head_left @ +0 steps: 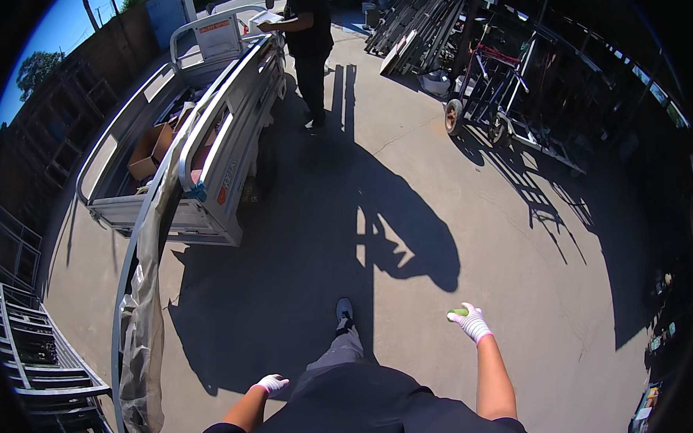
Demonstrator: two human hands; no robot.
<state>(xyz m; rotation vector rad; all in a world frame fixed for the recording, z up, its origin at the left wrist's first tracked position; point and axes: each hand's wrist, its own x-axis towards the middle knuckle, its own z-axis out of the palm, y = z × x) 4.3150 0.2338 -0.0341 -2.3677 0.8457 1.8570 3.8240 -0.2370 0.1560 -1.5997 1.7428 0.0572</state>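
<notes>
My right hand, in a white striped glove, is held out over the concrete. Its fingers are closed around a small green object, whose kind I cannot make out. My left hand, in a white glove with a pink edge, hangs low beside my body. Its fingers are turned away, so their pose and anything in them stay hidden. Left of that hand, long dark bars partly wrapped in clear plastic stretch from the cargo tricycle toward me. A cardboard box sits in the tricycle's bed.
Another person in dark clothes stands by the tricycle's far right side, holding something pale. Metal frames line the left edge. A wheeled cart and stacked metal profiles stand at the far right. Concrete ground carries long shadows.
</notes>
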